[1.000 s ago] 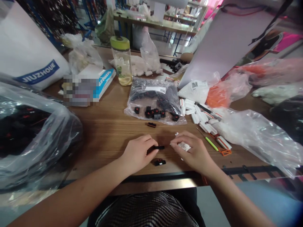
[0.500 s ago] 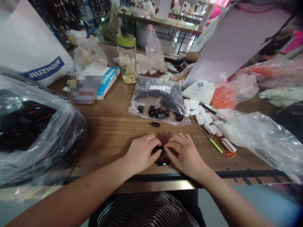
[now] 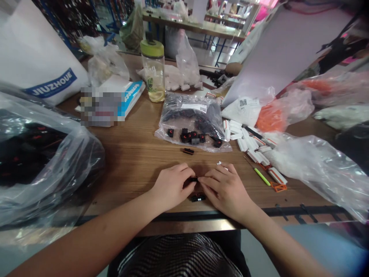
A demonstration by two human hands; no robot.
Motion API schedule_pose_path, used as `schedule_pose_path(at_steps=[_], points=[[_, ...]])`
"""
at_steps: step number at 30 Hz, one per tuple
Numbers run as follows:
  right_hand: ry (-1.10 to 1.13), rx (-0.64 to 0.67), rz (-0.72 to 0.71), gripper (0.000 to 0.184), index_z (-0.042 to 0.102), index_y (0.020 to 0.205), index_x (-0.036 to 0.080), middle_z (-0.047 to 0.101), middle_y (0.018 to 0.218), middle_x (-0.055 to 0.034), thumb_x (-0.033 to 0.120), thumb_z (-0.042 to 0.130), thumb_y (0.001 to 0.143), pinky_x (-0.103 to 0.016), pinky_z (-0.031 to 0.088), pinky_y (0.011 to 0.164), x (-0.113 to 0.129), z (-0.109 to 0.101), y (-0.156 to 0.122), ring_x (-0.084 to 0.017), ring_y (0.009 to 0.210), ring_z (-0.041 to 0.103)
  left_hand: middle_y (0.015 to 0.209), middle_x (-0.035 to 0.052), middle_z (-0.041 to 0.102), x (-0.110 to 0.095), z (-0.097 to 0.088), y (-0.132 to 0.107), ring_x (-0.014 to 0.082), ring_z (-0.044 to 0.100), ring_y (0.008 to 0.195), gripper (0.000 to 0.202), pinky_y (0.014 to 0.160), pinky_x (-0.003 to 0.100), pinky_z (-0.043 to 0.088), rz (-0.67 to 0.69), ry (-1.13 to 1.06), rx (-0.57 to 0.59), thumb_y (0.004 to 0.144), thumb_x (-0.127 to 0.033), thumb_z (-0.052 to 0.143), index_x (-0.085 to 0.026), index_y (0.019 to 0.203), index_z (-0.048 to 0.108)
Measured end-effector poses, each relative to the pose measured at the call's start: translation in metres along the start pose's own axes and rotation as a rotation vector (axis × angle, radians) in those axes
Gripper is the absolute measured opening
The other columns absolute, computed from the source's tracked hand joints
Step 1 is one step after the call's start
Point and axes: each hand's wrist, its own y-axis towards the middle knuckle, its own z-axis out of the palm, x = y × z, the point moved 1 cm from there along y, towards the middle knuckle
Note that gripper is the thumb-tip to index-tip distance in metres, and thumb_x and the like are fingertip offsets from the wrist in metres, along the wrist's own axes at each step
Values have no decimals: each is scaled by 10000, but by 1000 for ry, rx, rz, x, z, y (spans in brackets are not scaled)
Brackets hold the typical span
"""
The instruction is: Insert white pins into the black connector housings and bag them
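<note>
My left hand (image 3: 170,186) and my right hand (image 3: 226,190) meet near the front edge of the wooden table (image 3: 129,157). Both pinch a small black connector (image 3: 193,179) held between their fingertips. A second black connector (image 3: 198,197) lies on the table just below the hands. A third, black with an orange stripe (image 3: 188,151), lies farther back. Tiny white bits (image 3: 219,163) show just behind my right hand.
A clear bag with loose black connectors (image 3: 193,121) lies behind the hands. White connectors (image 3: 248,144), a green-handled tool (image 3: 261,176) and an orange clip (image 3: 278,187) are at the right. Large plastic bags (image 3: 43,154) flank both sides. A bottle (image 3: 154,71) stands at the back.
My right hand moved left from the white bits and joined my left hand on the black connector. Both hands have stayed together since.
</note>
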Motion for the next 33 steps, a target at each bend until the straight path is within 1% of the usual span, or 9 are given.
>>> schedule_pose_path(at_steps=[3, 6, 10, 12, 14, 18, 21, 24, 33], points=[[-3, 16, -5, 213, 763, 937, 202, 712, 779, -42, 202, 550, 936, -420, 363, 825, 3, 0, 3, -205, 780, 590, 908, 14, 656, 0, 0, 0, 182, 634, 814, 46, 713, 313, 511, 2, -5, -11, 896, -220, 624, -195, 932, 640], [109, 20, 61, 215, 768, 930, 224, 728, 805, -36, 228, 553, 933, -406, 399, 833, -7, -6, 1, -192, 781, 612, 903, 13, 651, 1, 0, -1, 176, 626, 783, 51, 693, 311, 507, -3, -8, -2, 902, -239, 618, -204, 933, 640], [186, -93, 389, 226, 772, 908, 231, 758, 872, -48, 318, 565, 927, -361, 466, 802, -48, -23, -16, -201, 813, 664, 900, 7, 645, 1, -2, -2, 160, 603, 717, 50, 668, 312, 498, -5, -20, 2, 900, -246, 614, -214, 929, 638], [171, -4, 541, 239, 777, 870, 214, 761, 856, -42, 322, 567, 908, -324, 480, 749, -70, -29, -28, -201, 773, 671, 902, 6, 644, 1, -2, -1, 156, 597, 706, 45, 662, 310, 493, 0, -24, -2, 900, -242, 608, -214, 924, 634], [211, 108, 605, 229, 779, 867, 217, 764, 870, -23, 313, 573, 890, -299, 482, 718, -85, -32, -37, -198, 768, 678, 901, 7, 646, 1, -2, -1, 157, 599, 710, 41, 659, 308, 490, 6, -23, -6, 896, -237, 607, -213, 919, 632], [270, 184, 559, 227, 771, 877, 236, 757, 896, -7, 299, 553, 891, -289, 470, 728, -94, -31, -40, -186, 790, 672, 887, 6, 646, 2, 0, 0, 160, 601, 715, 40, 647, 304, 484, 15, -22, -14, 897, -243, 607, -214, 913, 629], [195, 211, 473, 274, 711, 693, 202, 703, 729, -3, 260, 523, 883, -274, 425, 657, -92, -30, -37, -162, 676, 619, 884, 5, 643, 3, -1, 0, 160, 599, 708, 37, 641, 303, 481, 11, -22, -7, 893, -238, 617, -213, 916, 630], [147, 212, 472, 318, 633, 589, 184, 636, 610, 8, 246, 505, 874, -263, 388, 610, -92, -30, -37, -140, 597, 566, 893, 8, 644, 3, -2, 0, 160, 601, 713, 41, 639, 303, 483, 13, -24, -3, 888, -235, 624, -212, 921, 632], [258, 113, 672, 190, 696, 801, 195, 702, 729, -13, 320, 564, 857, -289, 447, 623, -97, -21, -48, -165, 640, 612, 885, 9, 639, 2, 0, -1, 163, 607, 742, 52, 677, 308, 497, 20, -8, -7, 893, -247, 612, -213, 926, 633]])
